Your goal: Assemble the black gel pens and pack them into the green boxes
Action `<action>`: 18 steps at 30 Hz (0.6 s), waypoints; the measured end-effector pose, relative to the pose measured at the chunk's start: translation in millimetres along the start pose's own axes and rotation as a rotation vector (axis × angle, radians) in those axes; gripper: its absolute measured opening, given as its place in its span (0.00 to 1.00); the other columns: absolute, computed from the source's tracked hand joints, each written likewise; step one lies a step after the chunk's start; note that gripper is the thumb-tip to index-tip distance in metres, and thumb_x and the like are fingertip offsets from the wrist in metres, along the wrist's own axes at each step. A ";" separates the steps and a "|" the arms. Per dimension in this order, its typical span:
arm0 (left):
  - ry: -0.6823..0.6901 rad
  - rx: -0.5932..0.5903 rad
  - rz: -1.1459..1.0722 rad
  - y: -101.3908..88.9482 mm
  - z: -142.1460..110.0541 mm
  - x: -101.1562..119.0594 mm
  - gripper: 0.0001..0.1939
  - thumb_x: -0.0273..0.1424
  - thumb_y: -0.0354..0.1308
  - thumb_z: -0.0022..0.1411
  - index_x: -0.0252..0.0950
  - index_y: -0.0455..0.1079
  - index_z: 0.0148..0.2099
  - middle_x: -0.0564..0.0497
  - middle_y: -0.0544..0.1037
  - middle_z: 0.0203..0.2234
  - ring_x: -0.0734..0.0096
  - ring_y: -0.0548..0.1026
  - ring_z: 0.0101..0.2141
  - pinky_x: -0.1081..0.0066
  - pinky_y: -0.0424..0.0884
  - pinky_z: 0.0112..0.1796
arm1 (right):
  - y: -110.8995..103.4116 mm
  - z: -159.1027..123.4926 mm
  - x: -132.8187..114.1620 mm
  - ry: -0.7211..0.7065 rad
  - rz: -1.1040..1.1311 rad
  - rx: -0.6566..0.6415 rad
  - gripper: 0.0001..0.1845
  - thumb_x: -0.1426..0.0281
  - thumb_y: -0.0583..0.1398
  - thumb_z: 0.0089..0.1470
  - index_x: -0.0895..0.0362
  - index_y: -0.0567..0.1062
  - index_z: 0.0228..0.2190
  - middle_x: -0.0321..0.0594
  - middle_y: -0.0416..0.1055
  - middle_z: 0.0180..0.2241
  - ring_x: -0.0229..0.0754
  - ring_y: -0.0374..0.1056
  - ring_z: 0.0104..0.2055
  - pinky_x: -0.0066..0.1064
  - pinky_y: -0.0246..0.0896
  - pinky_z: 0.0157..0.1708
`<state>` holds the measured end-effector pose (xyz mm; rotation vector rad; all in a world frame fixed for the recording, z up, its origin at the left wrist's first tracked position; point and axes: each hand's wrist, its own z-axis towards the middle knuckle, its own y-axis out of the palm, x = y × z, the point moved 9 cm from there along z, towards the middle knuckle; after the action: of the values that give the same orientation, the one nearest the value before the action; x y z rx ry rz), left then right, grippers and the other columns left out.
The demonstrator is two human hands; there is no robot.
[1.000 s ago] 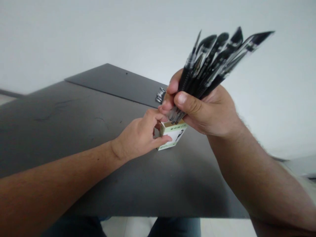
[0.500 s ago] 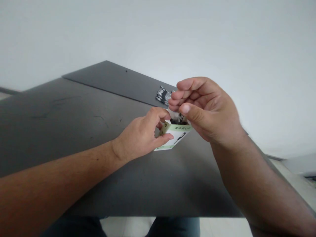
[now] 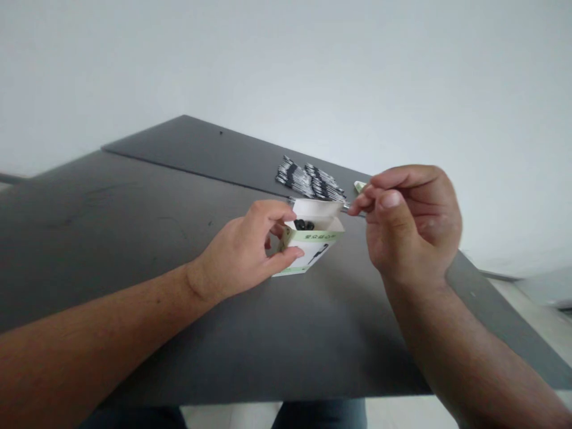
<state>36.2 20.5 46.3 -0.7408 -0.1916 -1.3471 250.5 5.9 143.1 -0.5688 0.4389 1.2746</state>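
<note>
Dark grey table (image 3: 134,250) panels run toward a plain white wall (image 3: 286,59). The left hand (image 3: 239,250) curls around an open white-and-green cardboard carton (image 3: 313,244) at the table's middle, gripping it; dark rounded pen ends (image 3: 302,224) already sit inside. Rows of slim black-and-white pens (image 3: 310,183) lie on the far panel, outside the carton. The right hand (image 3: 413,223) is closed to a pinch just beside the carton, near a small pale green scrap (image 3: 360,186); whether it holds anything cannot be told.

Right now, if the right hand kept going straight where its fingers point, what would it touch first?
Most likely the raised white flap of the green-and-white cardboard box, held by the left hand. Depth is unclear, though, so the right hand's fingertips might pass just behind it.
</note>
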 end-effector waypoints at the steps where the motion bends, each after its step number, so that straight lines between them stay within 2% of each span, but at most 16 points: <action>1: 0.006 0.014 -0.002 -0.6 -0.4 0.0 0.31 0.29 0.74 0.67 0.48 0.64 0.65 0.50 0.81 0.55 0.72 0.85 0.36 0.71 0.82 0.35 | -9.4 2.2 4.9 -0.028 -0.022 0.021 0.10 0.56 0.69 0.70 0.47 0.80 0.45 0.35 0.75 0.33 0.41 0.74 0.33 0.37 0.77 0.36; 3: 0.016 0.062 -0.001 -4.4 0.2 1.4 0.31 0.30 0.74 0.65 0.47 0.65 0.65 0.49 0.79 0.55 0.72 0.85 0.35 0.70 0.82 0.32 | -23.2 7.3 26.2 -0.005 -0.084 -0.009 0.08 0.57 0.66 0.73 0.48 0.80 0.46 0.33 0.73 0.31 0.39 0.71 0.29 0.34 0.71 0.30; 4: 0.018 0.092 0.007 -7.4 1.3 2.4 0.31 0.30 0.75 0.64 0.47 0.66 0.64 0.49 0.79 0.54 0.71 0.84 0.35 0.70 0.82 0.31 | -26.2 8.8 42.7 0.049 -0.139 -0.066 0.08 0.59 0.64 0.73 0.49 0.80 0.46 0.33 0.73 0.31 0.38 0.70 0.28 0.33 0.68 0.28; 6: 0.019 0.161 0.028 -15.3 4.6 4.2 0.30 0.28 0.75 0.62 0.46 0.68 0.61 0.49 0.78 0.51 0.71 0.83 0.33 0.68 0.81 0.30 | -23.9 3.3 84.6 0.217 -0.310 -0.264 0.07 0.64 0.64 0.71 0.52 0.81 0.46 0.31 0.74 0.29 0.38 0.70 0.27 0.32 0.66 0.28; 8: 0.001 0.209 0.029 -22.3 8.9 3.2 0.28 0.26 0.74 0.60 0.45 0.68 0.58 0.51 0.79 0.47 0.70 0.82 0.32 0.67 0.80 0.29 | -19.2 -11.3 119.9 0.302 -0.518 -0.451 0.08 0.69 0.64 0.67 0.54 0.83 0.46 0.34 0.77 0.31 0.41 0.72 0.31 0.35 0.69 0.35; 10: -0.027 0.228 -0.002 -26.7 13.0 -0.8 0.28 0.25 0.74 0.58 0.46 0.68 0.56 0.53 0.79 0.43 0.69 0.80 0.31 0.66 0.78 0.27 | -10.4 -28.4 141.8 0.287 -0.670 -0.598 0.11 0.73 0.65 0.64 0.55 0.85 0.47 0.41 0.81 0.38 0.45 0.76 0.38 0.39 0.72 0.44; 12: -0.054 0.223 -0.038 -27.7 15.6 -5.8 0.29 0.25 0.74 0.58 0.47 0.67 0.56 0.54 0.77 0.41 0.69 0.79 0.30 0.67 0.76 0.26 | 2.5 -44.0 151.6 0.233 -0.717 -0.713 0.16 0.75 0.65 0.64 0.57 0.85 0.52 0.47 0.83 0.46 0.48 0.77 0.45 0.41 0.73 0.51; 14: -0.083 0.222 -0.059 -28.1 15.9 -10.7 0.28 0.26 0.74 0.59 0.48 0.67 0.56 0.53 0.76 0.42 0.70 0.78 0.31 0.66 0.75 0.25 | 14.1 -52.6 153.3 0.180 -0.721 -0.775 0.22 0.76 0.64 0.66 0.57 0.83 0.59 0.52 0.81 0.52 0.50 0.78 0.51 0.43 0.73 0.57; 16: -0.109 0.223 -0.068 -28.4 14.4 -14.7 0.27 0.27 0.74 0.60 0.48 0.67 0.56 0.52 0.76 0.44 0.69 0.78 0.32 0.66 0.75 0.26 | 22.4 -53.0 153.8 0.161 -0.734 -0.786 0.24 0.76 0.64 0.68 0.58 0.81 0.63 0.54 0.80 0.54 0.52 0.77 0.56 0.44 0.71 0.61; 18: -0.111 0.224 -0.060 -28.5 12.4 -16.8 0.27 0.27 0.74 0.60 0.48 0.67 0.56 0.51 0.75 0.45 0.68 0.79 0.33 0.65 0.76 0.27 | 29.1 -49.0 158.3 0.186 -0.767 -0.778 0.23 0.73 0.65 0.69 0.59 0.80 0.62 0.54 0.80 0.53 0.52 0.77 0.57 0.44 0.70 0.63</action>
<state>9.1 40.3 57.4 -0.6246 -0.4490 -1.3168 260.9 101.6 5.1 -1.3651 -0.1614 0.6050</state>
